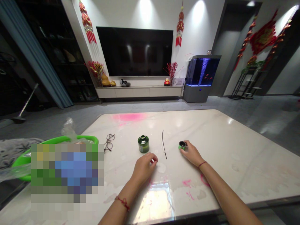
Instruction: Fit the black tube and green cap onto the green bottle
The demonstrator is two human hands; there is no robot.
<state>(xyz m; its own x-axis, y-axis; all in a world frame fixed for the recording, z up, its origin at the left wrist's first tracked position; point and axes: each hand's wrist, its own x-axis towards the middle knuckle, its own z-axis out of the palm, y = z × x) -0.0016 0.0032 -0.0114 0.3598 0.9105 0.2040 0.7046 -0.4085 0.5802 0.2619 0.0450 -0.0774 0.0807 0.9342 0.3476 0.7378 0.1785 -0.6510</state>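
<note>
A squat dark green glass bottle [143, 144] stands upright and uncapped on the pale marble table [234, 150]. Just in front of it is my left hand [145, 165], its fingers curled, with thumb and forefinger nearly meeting; whatever they may hold is too small to make out. A thin black stick [164, 144] lies between the bottle and my right hand [190, 152]. That hand grips a small round cap [182, 145], green outside with a dark hollow facing up, at the table surface.
Eyeglasses [109, 142] lie left of the bottle. A green basket [87, 137] with plastic bags sits at the table's left edge, partly blurred out. Pink stains mark the tabletop. Beyond the table are a television [134, 51], a low cabinet [140, 91] and a fish tank [202, 72].
</note>
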